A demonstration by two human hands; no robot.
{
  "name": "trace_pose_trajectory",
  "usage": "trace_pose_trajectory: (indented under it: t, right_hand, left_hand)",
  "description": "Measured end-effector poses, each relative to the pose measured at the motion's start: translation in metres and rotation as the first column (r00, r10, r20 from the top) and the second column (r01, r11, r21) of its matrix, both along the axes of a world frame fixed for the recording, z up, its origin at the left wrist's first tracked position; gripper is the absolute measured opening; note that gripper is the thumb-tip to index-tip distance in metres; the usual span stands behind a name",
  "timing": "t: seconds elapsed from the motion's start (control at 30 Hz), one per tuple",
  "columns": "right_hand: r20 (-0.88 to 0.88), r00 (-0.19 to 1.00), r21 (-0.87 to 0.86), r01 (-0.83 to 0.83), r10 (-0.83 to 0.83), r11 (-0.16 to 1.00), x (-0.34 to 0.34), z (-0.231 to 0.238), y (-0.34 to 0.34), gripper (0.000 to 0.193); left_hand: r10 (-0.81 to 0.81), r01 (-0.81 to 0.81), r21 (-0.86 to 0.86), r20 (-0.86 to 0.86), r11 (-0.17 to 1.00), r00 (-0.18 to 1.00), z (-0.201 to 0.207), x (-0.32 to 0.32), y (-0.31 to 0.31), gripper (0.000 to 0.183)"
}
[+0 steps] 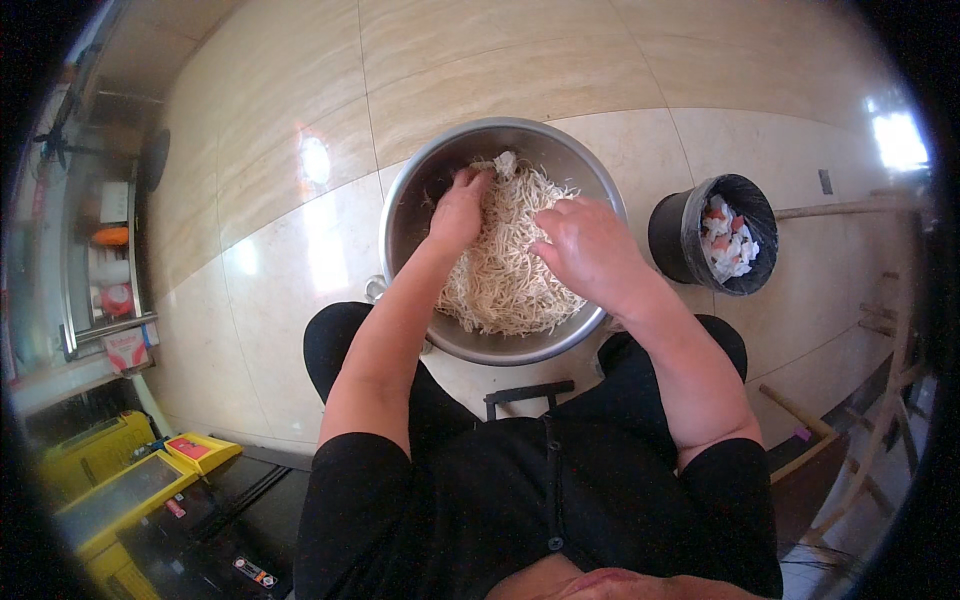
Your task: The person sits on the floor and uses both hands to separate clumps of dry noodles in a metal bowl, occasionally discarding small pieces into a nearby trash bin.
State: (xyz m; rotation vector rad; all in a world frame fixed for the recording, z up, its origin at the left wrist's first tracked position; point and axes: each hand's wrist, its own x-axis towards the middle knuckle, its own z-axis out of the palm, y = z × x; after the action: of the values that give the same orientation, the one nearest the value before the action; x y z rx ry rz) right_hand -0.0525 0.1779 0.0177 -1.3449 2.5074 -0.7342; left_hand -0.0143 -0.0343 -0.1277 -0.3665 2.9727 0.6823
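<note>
A large round steel pot point(503, 127) stands on the floor between my knees. Piled inside are thin pale strands point(510, 285), like noodles or shredded vegetable; I cannot make out which. My left hand point(462, 208) reaches into the pot's left side, its fingers closed together in the edge of the pile. Just past those fingertips a whitish clump point(505, 163) rests on the strands. My right hand point(590, 250) comes in over the right side, low on the pile, its thumb apart from the bent fingers and nothing visible between them. Some fingertips are partly hidden.
Right of the pot is a black bin point(683, 240) with a liner, holding crumpled white and reddish scraps. A wooden ladder-like frame point(905, 320) stands far right. On the left are a glass-fronted case point(100, 240) and a yellow-and-black box point(120, 495). Pale tiles cover the floor.
</note>
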Motion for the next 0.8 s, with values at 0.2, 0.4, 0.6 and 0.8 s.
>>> trace_pose_trajectory:
  t: [0.2, 0.4, 0.6, 0.8]
  right_hand:
    - [0.025, 1.000, 0.082, -0.014, 0.012, 0.997, 0.000, 0.003, -0.002, 0.017]
    - [-0.004, 1.000, 0.055, -0.002, 0.003, 0.998, -0.003, -0.003, 0.000, 0.017]
    - [-0.003, 1.000, 0.096, 0.001, 0.000, 0.995, -0.003, -0.002, -0.001, 0.018]
    - [0.017, 1.000, 0.123, -0.023, 0.021, 0.992, 0.000, -0.003, -0.007, 0.019]
  left_hand:
    - [-0.052, 0.055, -0.019, 0.131, 0.998, 0.990, 0.000, -0.001, 0.002, 0.034]
    - [0.017, -0.006, -0.067, 0.167, 0.998, 0.986, 0.013, 0.005, -0.005, 0.032]
    - [0.038, -0.041, 0.090, 0.038, 0.995, 0.999, 0.049, 0.008, -0.023, 0.035]
    - [0.088, -0.094, 0.408, 0.033, 0.908, 0.996, 0.064, 0.016, -0.021, 0.034]
